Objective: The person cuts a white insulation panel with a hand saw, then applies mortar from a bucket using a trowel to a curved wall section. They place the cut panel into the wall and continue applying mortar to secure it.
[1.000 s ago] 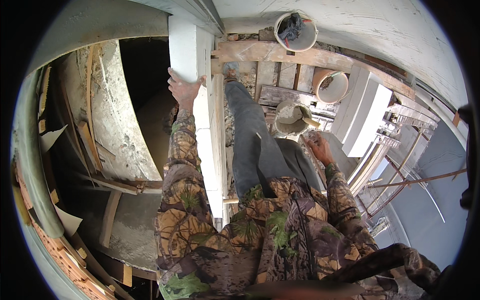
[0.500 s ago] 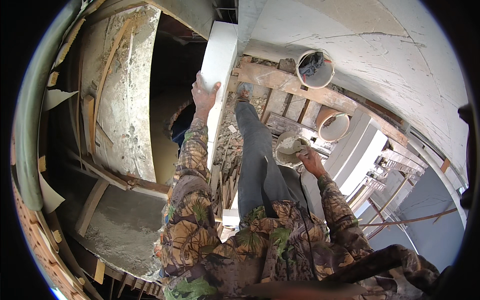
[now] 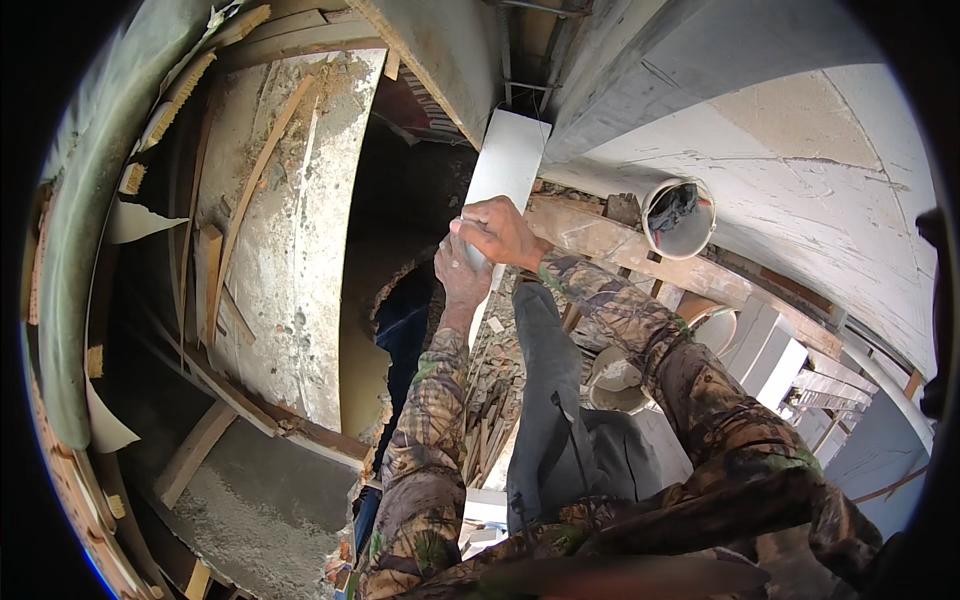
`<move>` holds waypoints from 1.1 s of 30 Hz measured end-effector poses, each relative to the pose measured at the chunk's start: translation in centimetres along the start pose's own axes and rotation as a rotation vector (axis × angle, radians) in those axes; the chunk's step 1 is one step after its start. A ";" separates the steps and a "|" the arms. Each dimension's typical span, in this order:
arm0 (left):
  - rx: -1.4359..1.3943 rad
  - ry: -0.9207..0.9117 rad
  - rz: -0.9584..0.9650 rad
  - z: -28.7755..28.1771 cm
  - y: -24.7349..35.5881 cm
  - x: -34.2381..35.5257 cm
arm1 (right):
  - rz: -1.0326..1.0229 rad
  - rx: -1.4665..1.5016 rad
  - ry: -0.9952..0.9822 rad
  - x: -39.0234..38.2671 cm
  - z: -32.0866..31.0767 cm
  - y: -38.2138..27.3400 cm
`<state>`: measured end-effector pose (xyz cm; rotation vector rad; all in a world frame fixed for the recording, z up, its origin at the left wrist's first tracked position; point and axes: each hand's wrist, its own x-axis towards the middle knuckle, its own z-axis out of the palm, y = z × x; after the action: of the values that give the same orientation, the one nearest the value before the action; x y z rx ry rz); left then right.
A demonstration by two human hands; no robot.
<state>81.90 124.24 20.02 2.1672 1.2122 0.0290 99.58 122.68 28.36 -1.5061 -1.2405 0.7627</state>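
white bucket (image 3: pixel 690 240) right of hands (image 3: pixel 503 234), dark bundle (image 3: pixel 674 207) inside

White bucket (image 3: pixel 690 240) with dark contents (image 3: pixel 674 207), perhaps plastic, beside a long plank (image 3: pixel 590 230), and a stained pale panel (image 3: pixel 310 250).

You wear a camouflage jacket with long sleeves, the left sleeve (image 3: pixel 420 470) and right sleeve (image 3: pixel 700 390) alike printed in tan, brown and near-black, with branch shapes and patches of leafy green. The cloth bunches into soft folds along your arms. Your trousers (image 3: pixel 545 370) are plain dark grey, creased near the lap. A broad dark band (image 3: pixel 700 525) crosses low in front of you, its details hard to make out.
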 end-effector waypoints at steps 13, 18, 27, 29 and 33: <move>-0.014 0.073 0.047 -1.0 1.5 0.1 | 0.133 0.218 0.266 2.4 -0.3 4.7; -0.051 0.024 0.027 -0.9 1.2 0.0 | 0.263 0.175 0.273 -3.4 -4.6 4.7; -0.036 -0.041 -0.031 -1.2 1.5 0.3 | 0.844 -0.102 0.242 -31.7 -9.9 3.7; -0.047 -0.092 -0.056 -1.2 1.2 0.2 | 1.011 -0.182 0.203 -39.0 -10.7 1.8; -0.021 -0.127 -0.069 -1.4 1.1 0.7 | 1.218 -0.170 0.388 -52.4 -11.3 -1.8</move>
<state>82.67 125.11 21.54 2.0744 1.2078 -0.1227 94.84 69.26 27.24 -2.3942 0.0243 1.0344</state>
